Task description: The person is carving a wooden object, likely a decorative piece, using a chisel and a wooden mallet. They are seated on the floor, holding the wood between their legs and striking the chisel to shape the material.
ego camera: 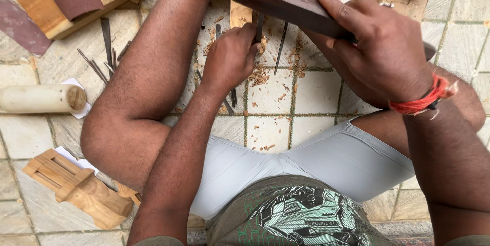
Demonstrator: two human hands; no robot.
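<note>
Dark wooden block (291, 5), gripped in right hand (380, 52), raised over the tiled floor (316, 92). Left hand (232, 57) closed around a chisel (259, 26) below it. Wood shavings (260, 76), spare chisels (104, 54), pale mallet (41, 98) nearby.

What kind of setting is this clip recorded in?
Probably a floor-level wood-carving workplace: the person sits on a tiled floor strewn with wood shavings, with metal chisels laid out and a carved wooden piece nearby.

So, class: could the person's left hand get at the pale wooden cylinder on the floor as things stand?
Probably not at once: the left hand grips a chisel, and the raised knee lies between it and the cylinder.
</note>
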